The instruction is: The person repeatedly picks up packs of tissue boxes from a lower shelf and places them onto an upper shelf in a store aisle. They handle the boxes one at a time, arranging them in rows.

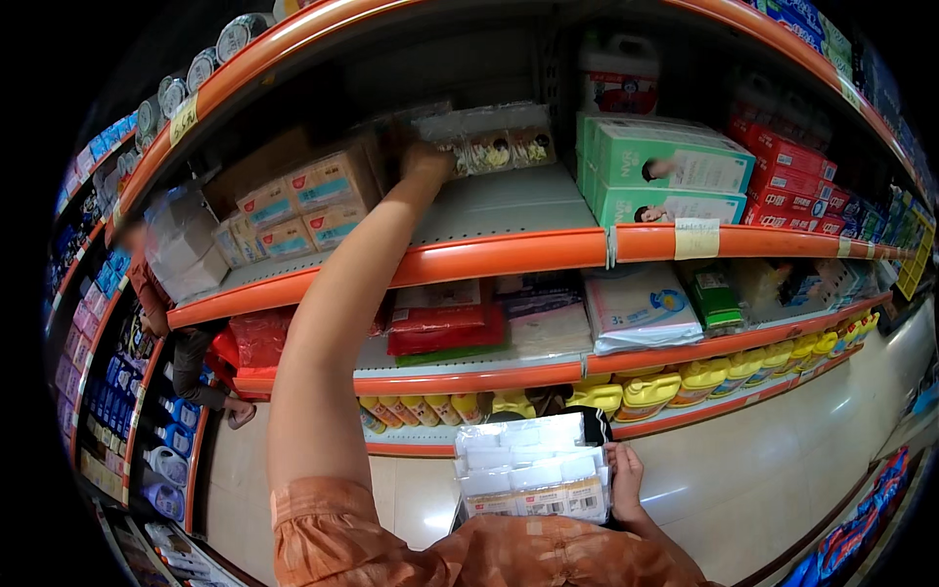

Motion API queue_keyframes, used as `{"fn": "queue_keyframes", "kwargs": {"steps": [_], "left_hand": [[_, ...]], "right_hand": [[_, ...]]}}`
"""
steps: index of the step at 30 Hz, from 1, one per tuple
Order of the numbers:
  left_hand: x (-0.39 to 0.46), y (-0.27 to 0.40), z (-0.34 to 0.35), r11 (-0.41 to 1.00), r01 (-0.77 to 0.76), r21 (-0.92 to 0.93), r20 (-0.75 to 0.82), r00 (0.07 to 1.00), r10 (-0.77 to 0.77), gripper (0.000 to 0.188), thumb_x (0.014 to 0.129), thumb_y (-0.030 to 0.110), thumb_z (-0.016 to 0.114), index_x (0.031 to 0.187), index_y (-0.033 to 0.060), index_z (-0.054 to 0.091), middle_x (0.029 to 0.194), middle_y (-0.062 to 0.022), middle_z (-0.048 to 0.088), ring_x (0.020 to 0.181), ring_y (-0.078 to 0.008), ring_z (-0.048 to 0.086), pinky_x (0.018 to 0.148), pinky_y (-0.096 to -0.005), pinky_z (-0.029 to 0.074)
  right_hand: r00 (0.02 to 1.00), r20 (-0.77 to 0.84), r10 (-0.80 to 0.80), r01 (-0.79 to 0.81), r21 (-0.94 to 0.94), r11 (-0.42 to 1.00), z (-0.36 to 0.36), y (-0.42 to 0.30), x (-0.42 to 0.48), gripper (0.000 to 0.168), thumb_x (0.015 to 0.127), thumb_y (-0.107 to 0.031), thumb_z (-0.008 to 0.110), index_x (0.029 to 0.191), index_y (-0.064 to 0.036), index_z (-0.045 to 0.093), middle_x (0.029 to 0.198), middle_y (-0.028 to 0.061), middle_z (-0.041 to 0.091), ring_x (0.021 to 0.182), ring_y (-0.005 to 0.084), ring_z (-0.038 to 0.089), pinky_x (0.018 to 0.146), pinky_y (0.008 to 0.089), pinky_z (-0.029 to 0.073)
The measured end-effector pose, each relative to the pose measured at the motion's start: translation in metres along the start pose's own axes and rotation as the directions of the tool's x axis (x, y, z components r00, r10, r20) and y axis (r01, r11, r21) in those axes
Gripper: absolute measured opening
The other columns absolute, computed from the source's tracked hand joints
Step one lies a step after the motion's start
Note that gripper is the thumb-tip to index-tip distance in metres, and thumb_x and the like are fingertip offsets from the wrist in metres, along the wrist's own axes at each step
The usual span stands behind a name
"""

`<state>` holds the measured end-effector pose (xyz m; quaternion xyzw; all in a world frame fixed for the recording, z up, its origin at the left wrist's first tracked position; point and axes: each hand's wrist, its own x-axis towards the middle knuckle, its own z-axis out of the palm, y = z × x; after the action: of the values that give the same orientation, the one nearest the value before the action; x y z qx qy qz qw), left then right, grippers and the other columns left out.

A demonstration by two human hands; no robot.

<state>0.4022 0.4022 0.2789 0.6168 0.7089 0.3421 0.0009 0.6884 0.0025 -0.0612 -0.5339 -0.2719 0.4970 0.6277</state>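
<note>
My left hand (428,163) reaches deep onto the upper shelf, at the left end of a row of clear-wrapped packets (499,150) with small pictured items. Shadow and its angle hide its fingers, so its hold cannot be told. Low in front of my body, my right hand (626,473) grips the right edge of a stack of flat, clear-wrapped packets (532,469) with white backs and printed labels. Left of my raised forearm stand small tan cartons (301,205) with blue bands, stacked in two layers.
Green boxes (664,172) and red boxes (785,176) stand right on the upper shelf. Its orange edge (506,257) runs before me. Below lie bagged goods (642,308) and yellow jugs (649,396). At the far left, a person (150,290) sits beside other shelves (110,315).
</note>
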Motion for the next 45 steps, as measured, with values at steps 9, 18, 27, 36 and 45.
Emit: {"fn": "queue_keyframes", "kwargs": {"steps": [9, 18, 27, 36, 45], "left_hand": [[-0.026, 0.024, -0.003, 0.989, 0.148, 0.027, -0.067, 0.987, -0.146, 0.061, 0.073, 0.03, 0.073, 0.124, 0.0039, 0.054, 0.125, -0.0149, 0.057, 0.117, -0.0293, 0.055, 0.098, -0.0431, 0.042], [-0.006, 0.009, 0.006, 0.995, 0.101, 0.018, -0.047, 0.994, -0.1, 0.07, 0.062, 0.041, 0.081, 0.118, 0.0059, 0.06, 0.121, -0.0133, 0.06, 0.115, -0.0279, 0.056, 0.097, -0.0436, 0.043], [0.016, 0.0, 0.027, 0.946, 0.121, -0.301, 0.058, 0.992, -0.109, 0.075, 0.074, 0.031, 0.076, 0.133, -0.0018, 0.045, 0.128, -0.0196, 0.054, 0.119, -0.0313, 0.052, 0.102, -0.0369, 0.038], [-0.104, 0.029, -0.07, 0.502, -0.285, -0.817, -0.163, 0.948, 0.273, 0.03, 0.084, 0.011, 0.067, 0.11, 0.0009, 0.056, 0.103, -0.0082, 0.064, 0.094, -0.0166, 0.059, 0.084, -0.0293, 0.044], [-0.252, -0.016, -0.117, 0.287, -0.465, -0.837, -0.387, 0.876, 0.289, 0.025, 0.088, -0.001, 0.058, 0.113, 0.0009, 0.054, 0.107, -0.0085, 0.06, 0.098, -0.0144, 0.057, 0.089, -0.0287, 0.045]], "right_hand": [[1.0, 0.026, 0.011, -0.012, 0.018, 1.0, -0.009, 0.005, 0.003, 0.025, 0.097, -0.022, 0.048, 0.092, -0.002, 0.063, 0.072, -0.0037, 0.053, 0.064, 0.0043, 0.046, 0.061, 0.0181, 0.039], [0.999, 0.016, -0.028, 0.028, -0.008, 1.0, -0.004, 0.007, 0.001, 0.024, 0.097, -0.02, 0.05, 0.09, -0.002, 0.064, 0.069, -0.0036, 0.052, 0.059, 0.0039, 0.043, 0.053, 0.0181, 0.035], [0.996, 0.031, -0.079, 0.08, -0.025, 0.997, -0.005, 0.015, 0.004, 0.024, 0.096, -0.019, 0.05, 0.091, -0.001, 0.064, 0.069, -0.0031, 0.052, 0.061, 0.004, 0.045, 0.055, 0.0185, 0.035], [0.996, 0.031, -0.08, 0.081, -0.014, 0.997, -0.006, 0.012, 0.004, 0.022, 0.096, -0.018, 0.051, 0.089, -0.003, 0.065, 0.067, -0.005, 0.051, 0.057, 0.0027, 0.043, 0.05, 0.0178, 0.033], [0.987, 0.004, -0.161, 0.16, -0.118, 0.98, -0.02, -0.059, 0.006, 0.026, 0.095, -0.024, 0.05, 0.104, -0.001, 0.059, 0.08, 0.0019, 0.059, 0.065, 0.0061, 0.05, 0.06, 0.0182, 0.041]]}}
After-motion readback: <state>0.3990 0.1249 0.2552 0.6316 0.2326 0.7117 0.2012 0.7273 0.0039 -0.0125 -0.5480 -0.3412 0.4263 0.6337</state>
